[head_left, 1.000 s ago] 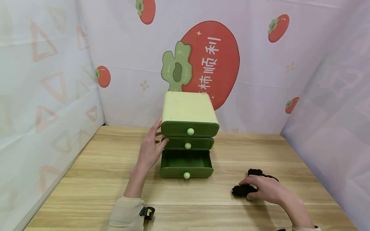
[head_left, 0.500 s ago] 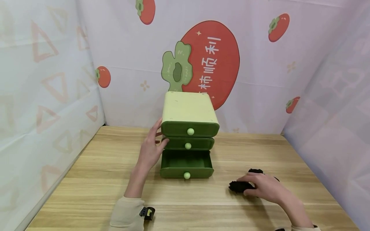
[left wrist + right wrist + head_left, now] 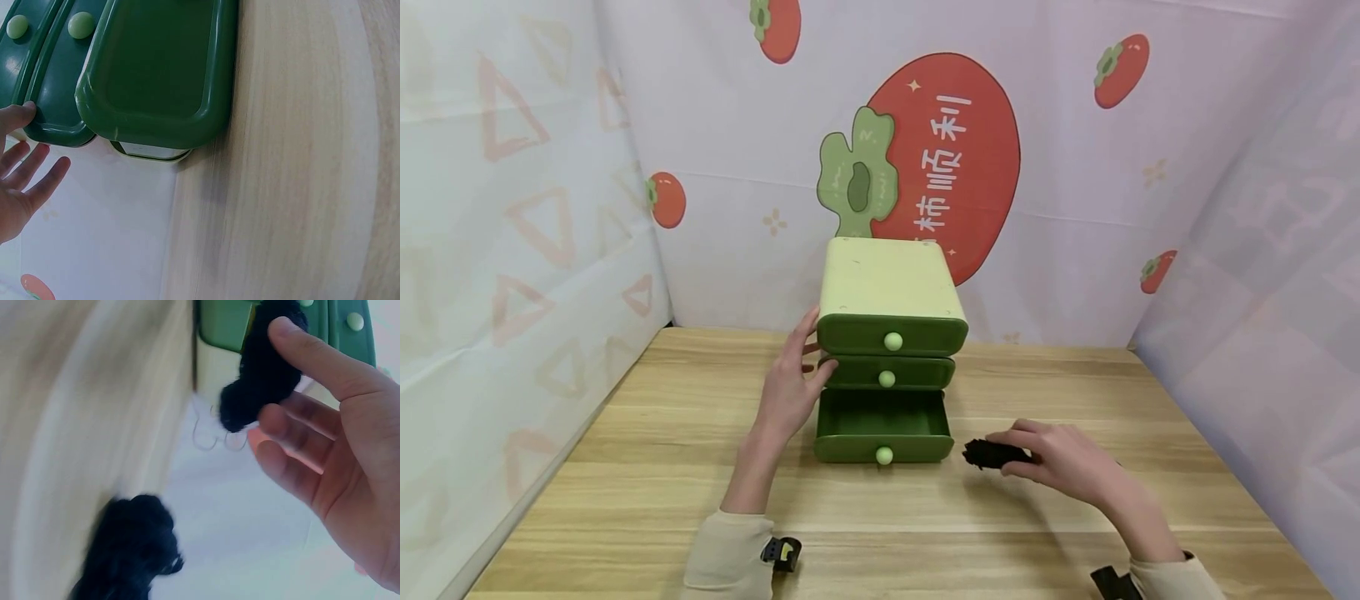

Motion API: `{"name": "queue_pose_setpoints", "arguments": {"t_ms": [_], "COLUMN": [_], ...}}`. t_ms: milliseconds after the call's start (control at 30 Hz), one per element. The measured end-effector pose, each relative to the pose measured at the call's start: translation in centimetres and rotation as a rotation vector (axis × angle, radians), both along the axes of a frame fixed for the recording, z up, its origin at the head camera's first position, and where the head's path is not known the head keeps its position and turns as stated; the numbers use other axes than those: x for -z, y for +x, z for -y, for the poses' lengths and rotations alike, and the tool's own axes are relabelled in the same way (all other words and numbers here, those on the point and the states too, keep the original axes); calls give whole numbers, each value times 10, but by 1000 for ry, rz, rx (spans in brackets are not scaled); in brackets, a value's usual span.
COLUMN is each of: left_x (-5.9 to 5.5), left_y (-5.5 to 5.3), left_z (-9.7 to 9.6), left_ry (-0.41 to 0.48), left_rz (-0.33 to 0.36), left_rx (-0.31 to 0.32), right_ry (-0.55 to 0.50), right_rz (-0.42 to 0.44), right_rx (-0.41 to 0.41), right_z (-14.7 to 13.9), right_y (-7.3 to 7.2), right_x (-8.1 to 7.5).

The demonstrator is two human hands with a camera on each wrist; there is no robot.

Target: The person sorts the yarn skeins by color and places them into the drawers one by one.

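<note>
A small cabinet [image 3: 891, 279] with a pale yellow top and green drawers stands in the middle of the table; its bottom drawer [image 3: 883, 448] is pulled out. My left hand [image 3: 790, 392] is at the cabinet's left side. In the left wrist view, the thumb touches the end of the middle drawer [image 3: 59, 94] and the other fingers are spread. My right hand [image 3: 1063, 458] pinches a fuzzy black bundle [image 3: 996, 454] between thumb and fingers, just right of the pulled-out drawer. A second fuzzy black bundle [image 3: 134, 550] shows below it in the right wrist view; in the head view the hand mostly hides it.
The wooden table [image 3: 662, 467] spreads around the cabinet. Behind it hangs a pale cloth backdrop [image 3: 737, 100] printed with red persimmons, and cloth sides rise at left and right. The top drawer [image 3: 857, 335] is pushed in.
My right hand has moved left and away from me with the fuzzy black bundle, lifting it off the table towards the pulled-out drawer. The left hand and the cabinet stay put.
</note>
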State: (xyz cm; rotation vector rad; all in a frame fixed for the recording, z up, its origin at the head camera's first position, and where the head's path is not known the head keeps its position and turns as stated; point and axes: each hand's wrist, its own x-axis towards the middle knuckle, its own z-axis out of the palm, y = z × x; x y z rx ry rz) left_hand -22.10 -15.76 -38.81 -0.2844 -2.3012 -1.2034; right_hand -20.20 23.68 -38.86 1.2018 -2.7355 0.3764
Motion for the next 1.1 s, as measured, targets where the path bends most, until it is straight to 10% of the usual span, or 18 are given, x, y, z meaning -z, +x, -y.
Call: {"name": "queue_pose_setpoints", "arguments": {"t_ms": [700,1100], "left_x": [-1,-3], "left_y": [1,1], "left_z": [0,0], "left_ry": [-10,-13], "left_rz": [6,8], "left_rx": [-13,-14], "right_ry": [-36,9], "right_rz": [-239,-215], "right_rx": [-189,-207], "right_z": [69,115], "right_y": [-21,-29], "right_x": [-26,-33]}}
